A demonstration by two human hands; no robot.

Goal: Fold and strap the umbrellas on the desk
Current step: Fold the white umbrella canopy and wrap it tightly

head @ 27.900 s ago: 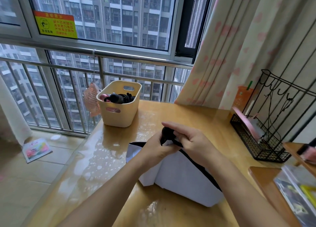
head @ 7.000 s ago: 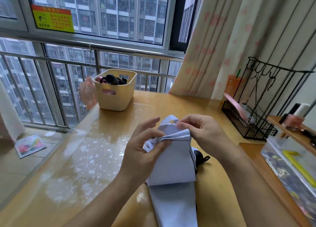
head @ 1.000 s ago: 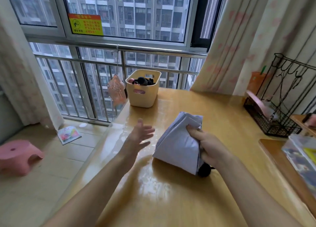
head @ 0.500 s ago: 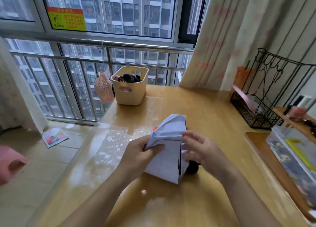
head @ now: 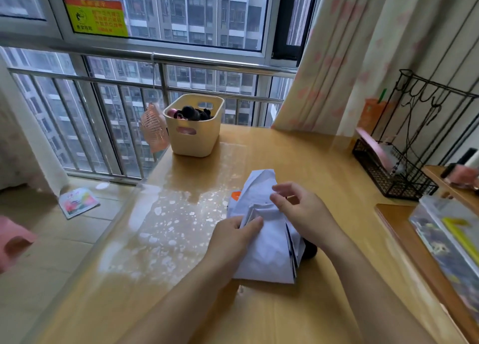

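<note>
One white umbrella [head: 269, 255] lay on the table [head: 285, 149], left hand [head: 233, 236] gripped its bunched folds, right hand [head: 300, 211] pinched a pleat, cream basket [head: 193, 141] behind

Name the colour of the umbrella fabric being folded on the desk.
The umbrella is white, with dark edging; the head view shows it best.

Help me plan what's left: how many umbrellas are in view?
1: the white umbrella lies on the desk, held by the left hand and the right hand. Dark things in the cream basket by the window could be more; I cannot tell.
</note>
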